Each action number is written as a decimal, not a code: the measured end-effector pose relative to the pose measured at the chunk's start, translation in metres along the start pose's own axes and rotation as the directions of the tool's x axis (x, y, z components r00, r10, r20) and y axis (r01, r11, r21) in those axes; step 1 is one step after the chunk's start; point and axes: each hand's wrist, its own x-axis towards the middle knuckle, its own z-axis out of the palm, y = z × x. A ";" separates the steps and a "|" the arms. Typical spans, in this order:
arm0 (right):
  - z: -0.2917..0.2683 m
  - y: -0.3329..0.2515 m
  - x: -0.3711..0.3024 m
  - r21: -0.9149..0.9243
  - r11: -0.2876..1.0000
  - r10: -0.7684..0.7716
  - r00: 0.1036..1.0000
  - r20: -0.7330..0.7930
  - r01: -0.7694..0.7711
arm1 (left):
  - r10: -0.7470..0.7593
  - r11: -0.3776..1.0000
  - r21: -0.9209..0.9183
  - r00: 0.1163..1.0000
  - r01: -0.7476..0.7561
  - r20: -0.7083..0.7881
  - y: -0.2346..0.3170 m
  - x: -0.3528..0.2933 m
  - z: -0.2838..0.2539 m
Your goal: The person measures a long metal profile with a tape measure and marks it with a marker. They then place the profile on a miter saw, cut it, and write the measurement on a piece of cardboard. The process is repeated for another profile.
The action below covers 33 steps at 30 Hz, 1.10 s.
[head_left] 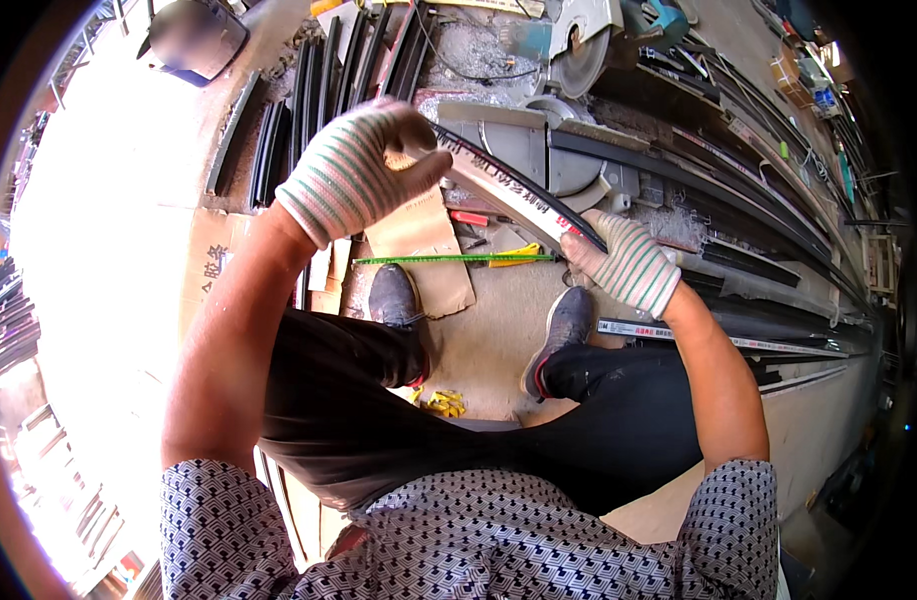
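A short metal profile point(514, 195), with white printed film on its face and a black edge, is held slantwise between my two hands above the floor. My left hand point(354, 165), in a white glove with green stripes, pinches its far left end between thumb and fingers. At the nearer right end, my right hand point(629, 262) wears the same kind of glove and is closed around the profile, thumb on the film. Just beyond the profile stands a mitre saw point(499, 140) with a round blade point(582, 65). A long dark profile point(639, 155) rests across its base.
Dark profiles point(324, 75) lie at the far left, and more long profiles point(769, 190) stretch along the right. Between my shoes point(394, 295) are cardboard point(424, 250), a thin green strip point(439, 259) and a yellow object point(516, 256). A bucket-like container point(194, 45) stands far left.
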 end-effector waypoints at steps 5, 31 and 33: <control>-0.005 -0.021 0.002 0.522 0.839 0.077 0.983 0.164 -0.153 | -0.166 0.921 -0.268 0.906 0.284 0.389 -0.027 -0.017 0.029; 0.107 0.309 0.041 0.611 0.461 0.809 0.588 0.011 -0.644 | -0.445 0.535 -0.599 0.801 0.596 0.399 -0.087 0.014 0.046; 0.137 0.306 0.051 0.603 0.435 0.814 0.579 0.056 -0.669 | -0.438 0.531 -0.604 0.803 0.594 0.405 -0.095 0.015 0.047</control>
